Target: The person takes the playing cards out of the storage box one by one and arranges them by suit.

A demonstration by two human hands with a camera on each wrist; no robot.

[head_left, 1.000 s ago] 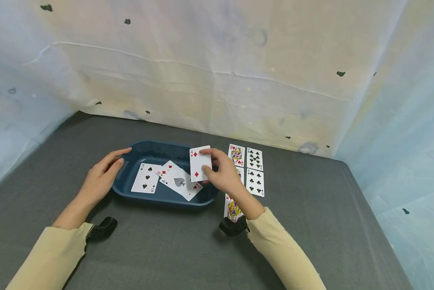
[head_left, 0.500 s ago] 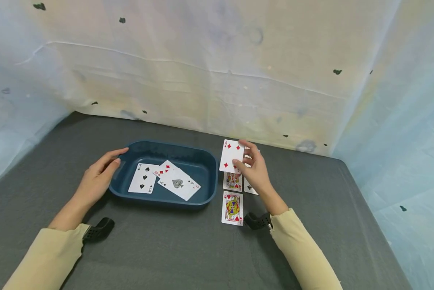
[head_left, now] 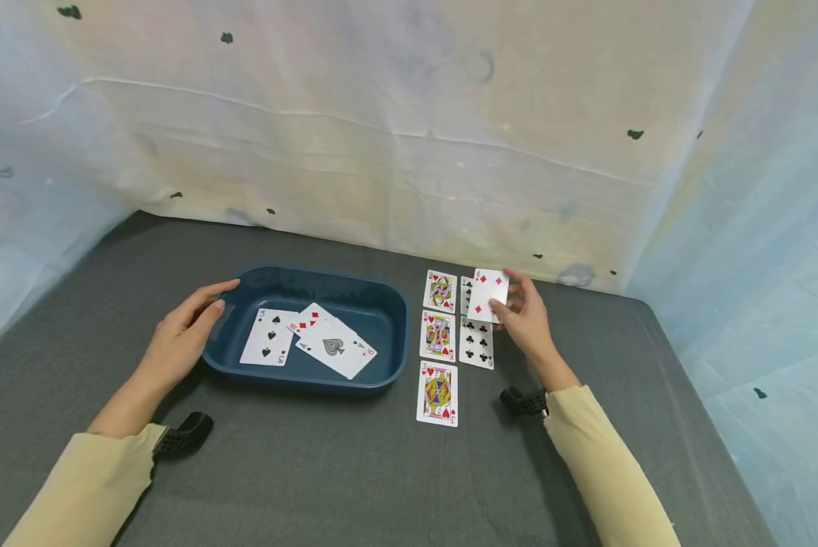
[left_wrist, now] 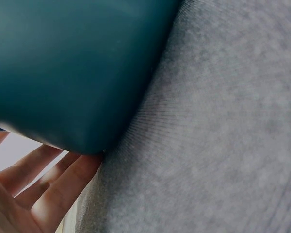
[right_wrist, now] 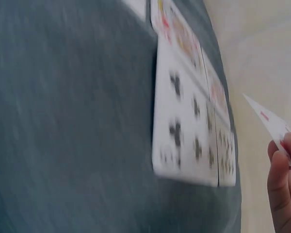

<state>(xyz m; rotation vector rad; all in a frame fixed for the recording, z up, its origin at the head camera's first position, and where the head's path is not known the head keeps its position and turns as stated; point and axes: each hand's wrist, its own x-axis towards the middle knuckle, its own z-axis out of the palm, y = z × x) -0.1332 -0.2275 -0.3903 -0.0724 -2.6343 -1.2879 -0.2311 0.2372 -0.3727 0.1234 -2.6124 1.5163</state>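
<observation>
My right hand (head_left: 526, 315) pinches a four of diamonds (head_left: 488, 295) between thumb and fingers, held over the column of club cards. It overlaps the upper club card (head_left: 466, 292) in the head view; below lies a six of clubs (head_left: 476, 351). The right wrist view shows the pinched card (right_wrist: 271, 119) nearly edge-on. My left hand (head_left: 179, 334) lies at the left end of a dark blue tray (head_left: 384, 304), its extended fingers (left_wrist: 70, 187) against the outer wall. Inside the tray are a three of spades (head_left: 266, 338), an ace of spades (head_left: 336, 347) and a red diamond card (head_left: 311, 320) partly under the ace.
Left of the clubs runs a face-up column: queen (head_left: 440, 292), king (head_left: 438, 336) and jack of hearts (head_left: 438, 393). Everything stands on a dark grey cloth-covered table (head_left: 326, 471). A pale hanging sheet (head_left: 354, 167) closes off the back and sides.
My right hand has carried the four of diamonds from above the tray rightward, past the heart cards, to over the clubs. My left hand has stayed at the tray's end.
</observation>
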